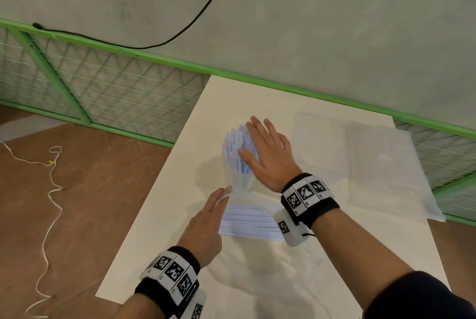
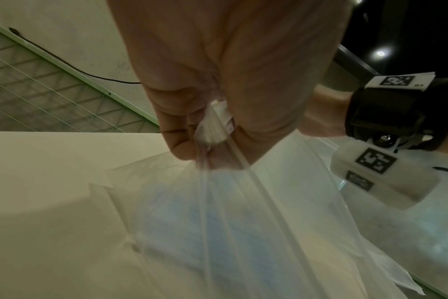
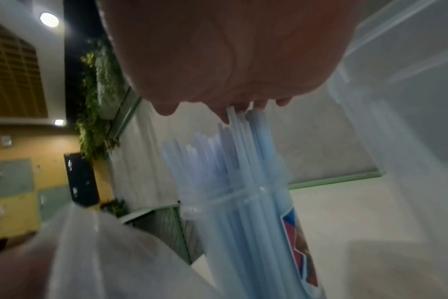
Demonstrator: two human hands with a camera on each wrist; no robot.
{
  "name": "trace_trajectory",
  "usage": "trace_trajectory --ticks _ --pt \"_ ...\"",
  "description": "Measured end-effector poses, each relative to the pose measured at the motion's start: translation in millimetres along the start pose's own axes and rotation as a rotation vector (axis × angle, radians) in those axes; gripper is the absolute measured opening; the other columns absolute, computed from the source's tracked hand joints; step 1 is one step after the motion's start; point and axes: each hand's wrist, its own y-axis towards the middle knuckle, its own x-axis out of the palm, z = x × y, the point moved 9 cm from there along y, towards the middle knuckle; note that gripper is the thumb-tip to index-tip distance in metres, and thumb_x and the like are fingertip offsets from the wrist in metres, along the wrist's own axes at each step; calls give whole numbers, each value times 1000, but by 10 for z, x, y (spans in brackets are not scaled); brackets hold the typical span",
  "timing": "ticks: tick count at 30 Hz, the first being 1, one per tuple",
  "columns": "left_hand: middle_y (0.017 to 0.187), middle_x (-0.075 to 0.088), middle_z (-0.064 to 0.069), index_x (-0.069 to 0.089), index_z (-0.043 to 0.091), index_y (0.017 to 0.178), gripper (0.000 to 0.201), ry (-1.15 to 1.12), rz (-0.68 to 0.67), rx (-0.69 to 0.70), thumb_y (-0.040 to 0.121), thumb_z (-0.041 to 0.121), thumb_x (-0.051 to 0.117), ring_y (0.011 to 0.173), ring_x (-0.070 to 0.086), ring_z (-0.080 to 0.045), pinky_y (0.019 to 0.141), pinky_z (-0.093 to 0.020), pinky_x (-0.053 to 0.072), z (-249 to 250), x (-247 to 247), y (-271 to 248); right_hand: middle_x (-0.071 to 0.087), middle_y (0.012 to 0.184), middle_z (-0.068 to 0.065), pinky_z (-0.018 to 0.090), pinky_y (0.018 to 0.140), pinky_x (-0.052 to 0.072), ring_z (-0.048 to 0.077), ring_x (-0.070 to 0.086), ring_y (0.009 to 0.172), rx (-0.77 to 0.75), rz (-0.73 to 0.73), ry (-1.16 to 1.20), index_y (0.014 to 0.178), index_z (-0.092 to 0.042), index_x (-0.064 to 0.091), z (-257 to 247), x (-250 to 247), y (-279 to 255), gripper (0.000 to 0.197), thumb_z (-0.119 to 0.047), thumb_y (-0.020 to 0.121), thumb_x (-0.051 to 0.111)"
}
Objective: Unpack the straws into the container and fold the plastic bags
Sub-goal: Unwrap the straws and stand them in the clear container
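On table (image 1: pixel 180 153), straws (image 1: pixel 235 148) stand upright under flat right hand (image 1: pixel 268 156); left hand (image 1: pixel 203 226) pinches bag (image 2: pixel 218 222).

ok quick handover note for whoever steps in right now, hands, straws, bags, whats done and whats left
Left hand: pinches the gathered edge of a thin clear plastic bag with pale blue straws left inside.
Right hand: open, flat palm on the tops of the pale blue straws standing in the clear cylindrical container.
More straws lie on the white table between the wrists. Two flat clear bags lie at the right.
Done: a batch is in the container.
Left: empty the held bag, load the remaining straws, fold the bags.
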Motion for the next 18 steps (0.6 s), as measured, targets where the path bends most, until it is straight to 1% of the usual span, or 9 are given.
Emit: trace_trajectory --ticks 2,4,5,7,9,11,13,15,18 --pt "157 6 25 15 37 152 99 -4 -8 -1 73 -16 41 127 46 -12 97 -25 46 -7 20 0 16 162 -6 34 116 9 12 5 150 -33 139 80 153 -18 26 -89 -258 -65 67 -56 97 23" --pt "157 6 25 15 37 152 98 -1 -13 1 73 -16 41 126 48 -13 97 -27 46 7 33 -1 44 149 -1 32 108 24 16 34 140 -130 294 108 139 -16 47 -295 -518 -232 48 -35 97 36" --pt "157 6 24 15 37 152 98 -1 -14 -5 73 -15 41 124 50 -15 96 -27 46 16 36 -2 58 133 0 34 99 34 18 51 124 -190 334 121 127 -15 58 -426 -582 -347 40 -23 92 40" --pt "156 6 23 14 38 151 96 8 -17 -30 74 -13 42 112 56 -22 90 -25 46 29 40 -7 70 94 0 34 74 49 21 63 84 -288 280 130 98 -15 68 -672 -477 -609 34 -11 80 39" --pt "156 6 22 18 35 151 94 22 -20 -31 75 -13 44 107 56 -23 82 -20 42 29 54 -4 65 73 -2 33 56 50 22 60 64 -307 90 93 81 -19 63 -811 -151 -854 28 -10 75 38" --pt "156 7 25 18 35 152 97 11 -25 -2 72 -16 43 117 53 -16 83 -18 44 27 83 0 66 86 4 37 61 50 28 61 75 -211 -215 24 91 -18 63 -738 362 -1068 27 -6 79 42" --pt "155 6 28 18 36 151 99 13 -34 13 71 -17 42 122 50 -9 83 -19 48 19 116 4 59 115 10 42 73 49 33 57 96 -110 -407 -94 117 -11 58 -478 861 -1279 37 -2 84 46" --pt "155 6 29 19 36 151 98 19 -34 24 71 -16 42 122 50 -8 81 -20 48 43 132 5 52 127 12 43 76 49 34 55 101 -44 -423 -183 129 -6 50 -249 1140 -1397 52 0 77 56" --pt "155 7 29 20 36 150 98 13 -32 25 71 -16 42 121 51 -9 84 -24 50 71 150 -11 60 117 9 38 66 55 29 63 89 27 -399 -281 122 -8 60 -13 1399 -1482 70 -8 54 78"
